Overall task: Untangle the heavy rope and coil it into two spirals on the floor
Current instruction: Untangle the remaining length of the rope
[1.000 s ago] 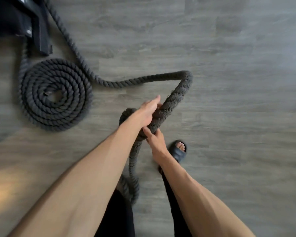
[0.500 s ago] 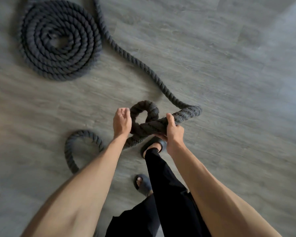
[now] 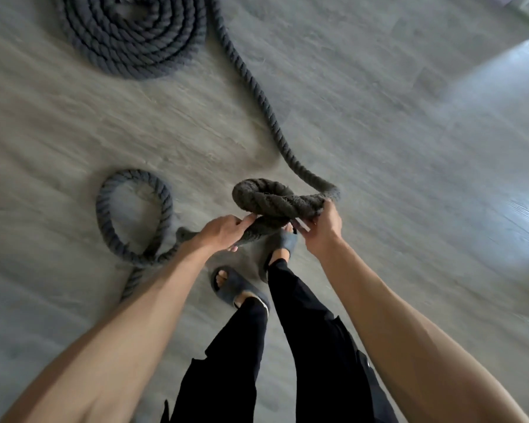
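We held the rope (image 3: pixel 272 123) by its tight starting turn (image 3: pixel 275 196) before our feet. The left hand (image 3: pixel 223 232) and right hand (image 3: pixel 321 227) both had their fingers (image 3: pixel 245 220) curled round it. The finished spiral (image 3: pixel 135 35) lay farther off on the floor (image 3: pixel 379 148). We judged it best to lay the turn flat, pin it, and wind the loose loop (image 3: pixel 132 215) snugly around.

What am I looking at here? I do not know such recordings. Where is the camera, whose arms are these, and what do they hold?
There is no machine: these are a person's bare arms. The picture comes from a camera worn on the head, looking down, so black trousers and slippers show. On the grey floor lies one thick dark rope. Part of it is coiled in a flat spiral at the top; another part makes a loose loop on the left. The left hand and the right hand grip a small raised twist of it, fingers curled round.
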